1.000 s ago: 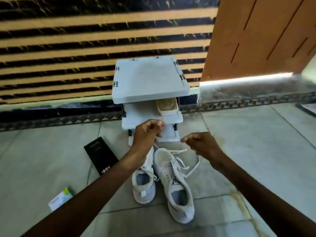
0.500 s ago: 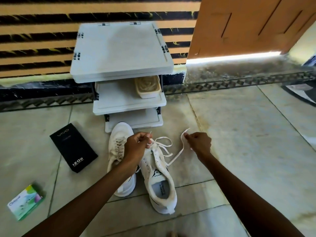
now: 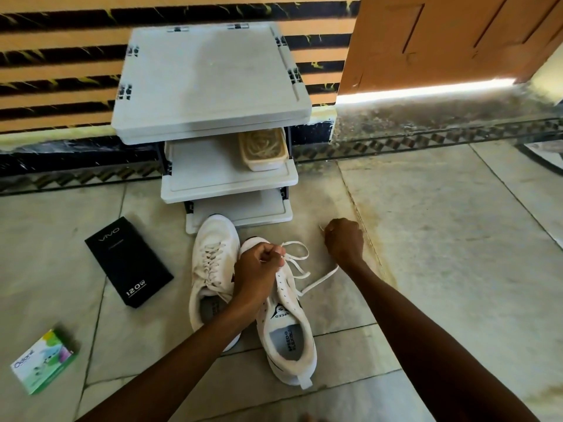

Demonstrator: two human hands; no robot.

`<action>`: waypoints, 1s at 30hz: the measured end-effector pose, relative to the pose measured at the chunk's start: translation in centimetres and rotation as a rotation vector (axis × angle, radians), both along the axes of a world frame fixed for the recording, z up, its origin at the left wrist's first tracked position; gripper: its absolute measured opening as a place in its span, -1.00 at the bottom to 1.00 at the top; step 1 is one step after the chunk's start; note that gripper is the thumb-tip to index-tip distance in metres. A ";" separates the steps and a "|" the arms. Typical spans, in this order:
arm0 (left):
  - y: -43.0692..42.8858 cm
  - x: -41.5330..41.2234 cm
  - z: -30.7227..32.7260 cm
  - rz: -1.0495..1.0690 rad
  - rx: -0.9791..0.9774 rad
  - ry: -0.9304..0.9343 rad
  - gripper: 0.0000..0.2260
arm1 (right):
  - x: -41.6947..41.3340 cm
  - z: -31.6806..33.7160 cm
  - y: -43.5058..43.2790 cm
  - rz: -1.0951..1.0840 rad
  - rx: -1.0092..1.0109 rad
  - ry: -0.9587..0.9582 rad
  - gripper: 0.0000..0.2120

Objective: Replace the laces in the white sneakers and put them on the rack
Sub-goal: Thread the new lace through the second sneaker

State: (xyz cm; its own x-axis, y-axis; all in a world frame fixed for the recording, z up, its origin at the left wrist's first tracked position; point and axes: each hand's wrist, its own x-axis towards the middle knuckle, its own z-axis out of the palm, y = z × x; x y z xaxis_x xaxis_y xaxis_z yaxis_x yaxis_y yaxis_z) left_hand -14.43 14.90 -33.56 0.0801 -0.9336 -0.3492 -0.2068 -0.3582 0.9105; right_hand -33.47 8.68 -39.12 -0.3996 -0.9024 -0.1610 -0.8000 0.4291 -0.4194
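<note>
Item: person. Left hand (image 3: pixel 259 264), right hand (image 3: pixel 344 242), left forearm (image 3: pixel 182 348) and right forearm (image 3: pixel 426 330) are shown bare, lower half of frame.

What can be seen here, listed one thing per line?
laced sneaker: one, white, on the floor in front of the rack
part-laced sneaker: one, white, beside the first, on the door side
lace: one, white, loose from the part-laced sneaker
rack: one, pale grey, three shelves, against the striped wall
tub: one, beige, on the middle shelf
black box: one, on the floor
green box: one, on the floor
door: one, orange-brown
left hand: pinches the lace
right hand: grips the lace end
</note>
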 end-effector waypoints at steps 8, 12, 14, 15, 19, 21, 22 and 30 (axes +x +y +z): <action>-1.3 1.2 1.3 0.072 -0.028 0.070 -0.87 | 0.8 1.1 1.5 0.029 -0.127 -0.284 -0.82; -2.4 2.7 3.4 0.139 -0.002 0.207 -0.92 | 2.8 6.0 3.0 -0.019 -0.270 -0.688 -0.82; -2.9 3.4 5.8 0.145 -0.056 0.302 -0.91 | 3.9 9.6 3.2 0.028 -0.271 -0.850 -0.82; -3.2 3.8 7.4 0.133 -0.100 0.336 -0.91 | 4.3 11.6 3.1 0.059 -0.286 -0.885 -0.84; -3.5 4.8 13.7 0.051 -0.287 0.332 -0.92 | 5.1 20.3 3.4 0.141 -0.469 -0.917 -0.86; -3.6 5.3 17.2 0.046 -0.373 0.342 -0.91 | 5.4 24.7 3.5 0.211 -0.546 -0.952 -0.86; -3.5 5.4 18.8 0.042 -0.409 0.351 -0.90 | 5.5 26.6 3.6 0.249 -0.563 -0.963 -0.85; -2.6 6.3 33.4 -0.064 -0.744 0.361 -0.81 | 7.6 41.8 4.4 0.498 -0.723 -0.937 -0.89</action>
